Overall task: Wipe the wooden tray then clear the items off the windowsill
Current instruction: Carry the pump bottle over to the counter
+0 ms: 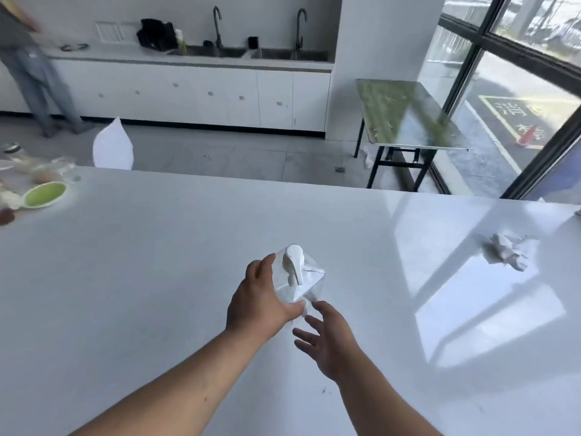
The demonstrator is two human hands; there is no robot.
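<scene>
The right hand (330,344), nearest, hovers spread and empty beside the left hand (261,297), which wraps a clear pump bottle (301,278) standing mid-counter (157,262); light, rigid and probably slippery, it seems best gripped around the body, not the pump.

In the left hand's (261,297) grip, the soap dispenser (303,284) is clear, glossy plastic with an opaque white plastic pump. Beneath the grip, the white countertop (157,262) is smooth and glossy. Well right of the grip, the crumpled tissue (507,254) is matt, creased paper.
</scene>
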